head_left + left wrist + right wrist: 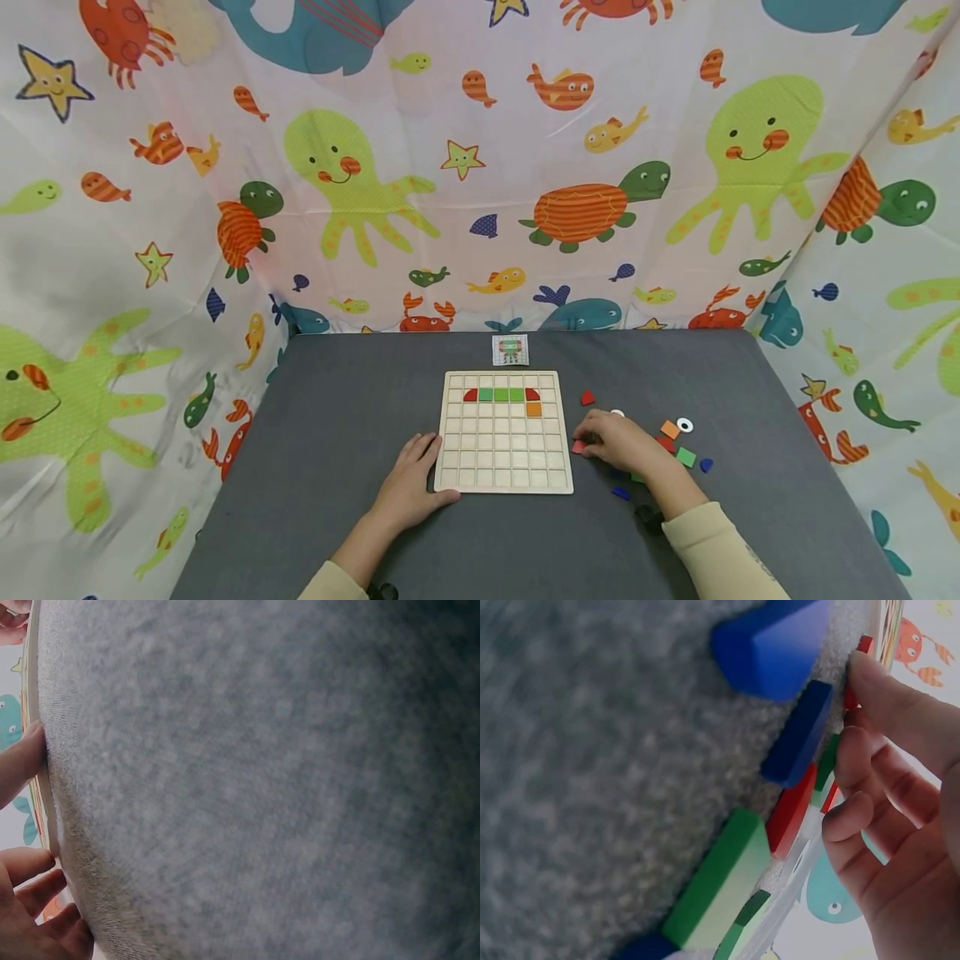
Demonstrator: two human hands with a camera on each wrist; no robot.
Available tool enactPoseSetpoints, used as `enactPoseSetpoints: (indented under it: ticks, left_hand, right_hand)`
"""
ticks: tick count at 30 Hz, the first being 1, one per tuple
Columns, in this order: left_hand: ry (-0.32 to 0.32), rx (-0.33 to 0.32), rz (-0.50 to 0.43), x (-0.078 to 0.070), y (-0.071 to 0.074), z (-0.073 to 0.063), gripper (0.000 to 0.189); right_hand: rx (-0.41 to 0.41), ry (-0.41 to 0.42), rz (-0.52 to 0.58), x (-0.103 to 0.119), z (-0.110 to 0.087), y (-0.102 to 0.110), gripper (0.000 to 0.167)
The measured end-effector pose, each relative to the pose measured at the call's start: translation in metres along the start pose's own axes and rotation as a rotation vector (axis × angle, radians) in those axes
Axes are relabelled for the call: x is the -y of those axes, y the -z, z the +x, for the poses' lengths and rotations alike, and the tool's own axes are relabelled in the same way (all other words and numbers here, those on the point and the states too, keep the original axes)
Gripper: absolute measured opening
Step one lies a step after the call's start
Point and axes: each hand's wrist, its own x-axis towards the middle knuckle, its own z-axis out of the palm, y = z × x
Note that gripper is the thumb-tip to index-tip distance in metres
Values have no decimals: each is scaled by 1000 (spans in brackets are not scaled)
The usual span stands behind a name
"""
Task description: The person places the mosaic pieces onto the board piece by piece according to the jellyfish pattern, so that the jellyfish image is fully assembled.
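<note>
My left hand [411, 483] rests at the near left corner of a light wooden grid board [503, 489], fingers along its left side and thumb on its near edge. On the board, a row holds two red curved pieces [471, 395] with green squares [501, 395] between them. An orange square [533, 409] lies under the row's right end. To the right of the board, my right hand [618, 440] pinches a red piece [578, 447] between thumb and finger, close above the cloth. In the right wrist view, fingertips partly cover that red piece [865, 645].
A small picture card [510, 350] lies beyond the board. Loose pieces lie about the right hand: a red one [587, 398], an orange square [670, 429], a white ring [685, 425], a green square [686, 457] and blue ones [621, 493]. A sea-animal curtain [465, 225] hangs behind the grey table.
</note>
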Motion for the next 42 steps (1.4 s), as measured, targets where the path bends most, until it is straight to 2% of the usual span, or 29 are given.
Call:
enactPoseSetpoints:
  ticks: [5, 9, 22, 33, 42]
  left_hand:
    - [7, 8, -2, -1, 1, 0, 101]
    - [3, 5, -2, 0, 1, -1, 101]
    - [9, 17, 5, 1, 2, 0, 101]
    - [11, 17, 2, 1, 3, -1, 100]
    - [7, 17, 8, 1, 1, 1, 100]
  right_hand:
    - [-25, 7, -34, 2, 0, 2, 21]
    - [-60, 50, -45, 5, 4, 5, 22]
    - [-86, 129, -88, 27, 34, 6, 26]
    - [-44, 194, -108, 37, 56, 2, 27]
    - [-10, 274, -166, 33, 62, -7, 23]
